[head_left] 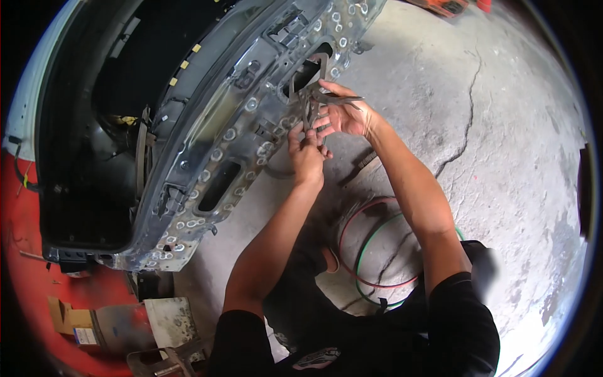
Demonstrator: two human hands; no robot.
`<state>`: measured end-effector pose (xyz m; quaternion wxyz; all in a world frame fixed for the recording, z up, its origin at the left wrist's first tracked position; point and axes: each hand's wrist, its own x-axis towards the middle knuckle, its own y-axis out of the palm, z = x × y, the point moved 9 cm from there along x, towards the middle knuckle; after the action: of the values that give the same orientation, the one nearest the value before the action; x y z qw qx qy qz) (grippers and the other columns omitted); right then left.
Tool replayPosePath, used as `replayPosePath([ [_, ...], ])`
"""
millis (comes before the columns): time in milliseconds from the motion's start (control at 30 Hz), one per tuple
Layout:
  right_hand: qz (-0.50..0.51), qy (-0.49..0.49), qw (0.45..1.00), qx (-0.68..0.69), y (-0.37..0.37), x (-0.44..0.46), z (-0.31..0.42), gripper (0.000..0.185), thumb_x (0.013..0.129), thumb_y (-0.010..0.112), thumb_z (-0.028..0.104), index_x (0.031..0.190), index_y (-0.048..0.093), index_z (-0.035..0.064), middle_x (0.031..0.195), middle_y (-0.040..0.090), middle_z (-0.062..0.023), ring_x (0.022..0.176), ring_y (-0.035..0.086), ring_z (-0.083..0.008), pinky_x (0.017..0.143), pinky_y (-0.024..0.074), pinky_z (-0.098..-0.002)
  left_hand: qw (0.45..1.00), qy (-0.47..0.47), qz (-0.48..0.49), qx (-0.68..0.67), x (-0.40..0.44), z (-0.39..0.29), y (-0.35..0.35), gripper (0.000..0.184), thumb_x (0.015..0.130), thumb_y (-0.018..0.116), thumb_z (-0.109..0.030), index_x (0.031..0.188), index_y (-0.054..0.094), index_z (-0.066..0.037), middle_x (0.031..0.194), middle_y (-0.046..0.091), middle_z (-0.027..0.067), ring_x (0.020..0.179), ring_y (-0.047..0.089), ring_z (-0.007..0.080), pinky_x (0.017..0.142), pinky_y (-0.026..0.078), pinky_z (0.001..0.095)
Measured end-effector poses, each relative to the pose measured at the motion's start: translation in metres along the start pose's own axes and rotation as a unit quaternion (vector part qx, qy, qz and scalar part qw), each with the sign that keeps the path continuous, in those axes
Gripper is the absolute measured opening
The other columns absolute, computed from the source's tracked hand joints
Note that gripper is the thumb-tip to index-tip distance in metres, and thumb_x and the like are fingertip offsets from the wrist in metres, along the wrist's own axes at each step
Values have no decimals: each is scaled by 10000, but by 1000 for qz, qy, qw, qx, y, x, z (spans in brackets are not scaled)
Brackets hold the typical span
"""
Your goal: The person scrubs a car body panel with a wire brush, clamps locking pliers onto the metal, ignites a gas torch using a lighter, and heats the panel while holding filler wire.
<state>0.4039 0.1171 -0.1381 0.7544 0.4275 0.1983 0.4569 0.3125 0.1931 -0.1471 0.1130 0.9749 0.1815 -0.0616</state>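
- Cracked floor (521,157)
- Car body (207,138), left of it
- Red hose (340,242), green hose (358,261), looped near one foot (331,259)
- Metal clamp (339,99), at the car body's right edge; left hand (308,164) grips it, right hand (347,120) loosely spread against it
- Brush (359,167), partly hidden

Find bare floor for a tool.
Bare: grey concrete floor outside the right arm, along the dark crack. Crowded: between the arms, with a brown brush-like tool, thin red hose and thin green hose; around the left hand, dark metal clamp and spotted metal car panel.
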Motion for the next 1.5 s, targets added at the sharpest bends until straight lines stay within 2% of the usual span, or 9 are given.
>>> replayPosePath([
  [167, -106, 17, 990, -86, -20, 18, 0, 352, 949, 634, 405, 1082, 663, 81, 1042, 698, -113, 929, 680, -299, 828, 549, -491, 998, 69, -6, 12, 15, 0, -4, 347, 1106, 433, -170, 1440, 349, -131, 1217, 642, 99, 833, 601, 128, 623, 480, 276],
  [267, -63, -27, 986, -154, -29, 31, -9, 554, 803, 733, 445, 1209, 624, 84, 1230, 600, -154, 1074, 586, -295, 950, 490, -494, 994, 66, -23, 78, 23, 13, -20, 404, 1106, 442, -191, 1486, 323, -125, 1131, 649, 75, 769, 587, 104, 632, 488, 249],
  [433, -82, -94, 983, -135, -6, 17, -19, 480, 802, 684, 235, 1212, 617, -6, 1133, 596, -106, 972, 581, -212, 848, 558, -369, 980, 31, -59, 187, 31, 22, -42, 449, 1106, 449, -212, 1521, 306, -116, 1008, 633, 24, 714, 568, 72, 645, 495, 225],
  [633, -97, -117, 968, -197, -20, 32, -23, 608, 818, 690, 244, 1328, 573, -66, 1127, 623, -121, 994, 615, -225, 864, 536, -342, 982, 16, -73, 174, 45, 28, -54, 278, 1107, 447, -215, 1360, 456, -101, 955, 603, -4, 723, 554, 68, 660, 497, 240],
  [933, -190, -95, 952, -223, -16, 27, -23, 565, 870, 692, 336, 1256, 632, -71, 1206, 660, -161, 1119, 598, -270, 1024, 438, -391, 986, 31, -96, 132, 73, 48, -69, 114, 1098, 466, -217, 1120, 520, -119, 879, 543, -46, 705, 511, 58, 602, 426, 246],
  [1133, -152, -91, 970, -169, -26, 35, -35, 425, 833, 699, 320, 1075, 676, -28, 1055, 652, -95, 987, 568, -215, 890, 452, -364, 984, 45, -130, 114, 63, 45, -58, 135, 1083, 505, -255, 1123, 527, -128, 916, 577, -47, 715, 514, 56, 590, 422, 248],
  [1300, -177, -106, 950, -236, -28, 36, -26, 357, 799, 699, 294, 978, 685, -15, 934, 638, -71, 885, 563, -192, 790, 455, -335, 986, 5, -143, 87, 61, 55, -60, 153, 1073, 530, -283, 1111, 562, -138, 939, 591, -34, 720, 522, 77, 594, 439, 263],
  [1400, -181, -104, 949, -235, -30, 35, -23, 341, 793, 701, 299, 935, 700, -11, 887, 641, -67, 841, 569, -192, 767, 460, -333, 988, -41, -124, 85, 63, 60, -63, 195, 1072, 539, -332, 1086, 579, -142, 935, 598, -29, 737, 530, 94, 630, 459, 303],
  [1500, -187, -96, 945, -252, -32, 34, -20, 307, 821, 698, 284, 950, 680, 5, 877, 637, -54, 823, 573, -167, 719, 468, -326, 991, -93, -74, 66, 64, 65, -61, 410, 1042, 539, -511, 1229, 567, -147, 1077, 604, 10, 894, 569, 145, 768, 502, 379],
])
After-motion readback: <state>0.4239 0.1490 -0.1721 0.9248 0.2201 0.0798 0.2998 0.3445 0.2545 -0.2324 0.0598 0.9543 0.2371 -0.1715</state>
